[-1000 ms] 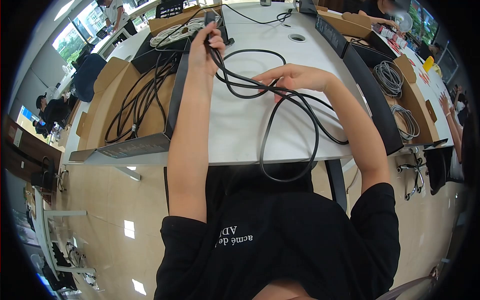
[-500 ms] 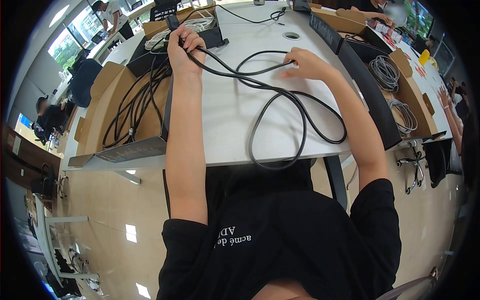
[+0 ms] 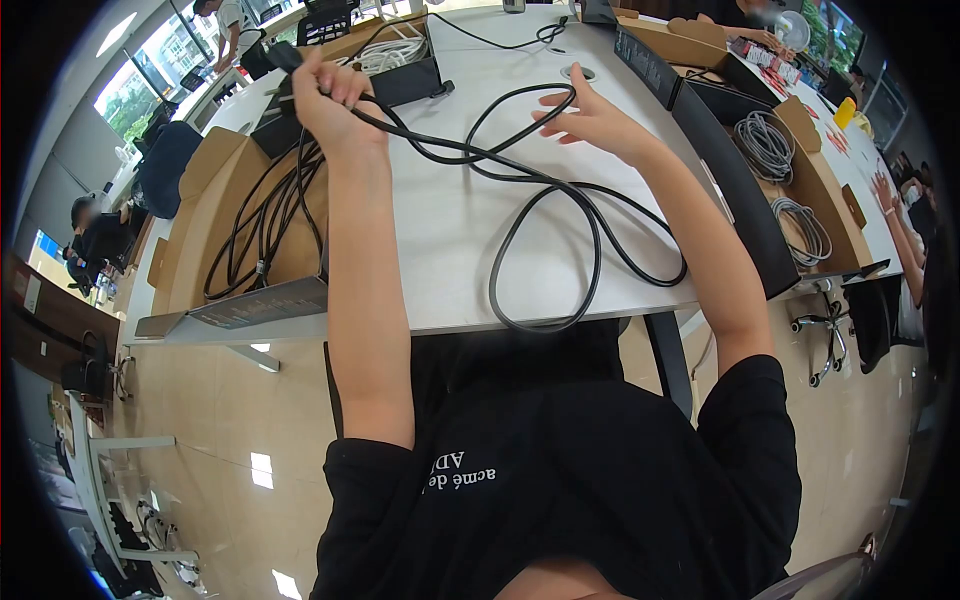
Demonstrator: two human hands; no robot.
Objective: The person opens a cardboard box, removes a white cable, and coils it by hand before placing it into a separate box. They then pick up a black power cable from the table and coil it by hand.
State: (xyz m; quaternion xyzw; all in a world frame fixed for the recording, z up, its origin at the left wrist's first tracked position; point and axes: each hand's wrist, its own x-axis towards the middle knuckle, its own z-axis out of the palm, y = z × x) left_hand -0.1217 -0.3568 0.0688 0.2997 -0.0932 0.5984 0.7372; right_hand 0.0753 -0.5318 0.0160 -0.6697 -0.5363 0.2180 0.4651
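A long black cable [image 3: 545,215] lies in loose loops across the white table [image 3: 450,250]. My left hand [image 3: 328,95] is raised at the far left of the table, closed around the cable near its plug end. My right hand [image 3: 588,112] hovers over the far loop of the cable with its fingers spread, holding nothing. One loop hangs over the table's near edge.
An open cardboard box [image 3: 215,215] with black cables sits at the left. A second open box [image 3: 800,190] with coiled grey cables is at the right. Another box with white cables [image 3: 395,50] is at the back. Other people sit at the left and right edges.
My left hand has carried the cable end up and further left. My right hand has let go of the loop and opened above it.
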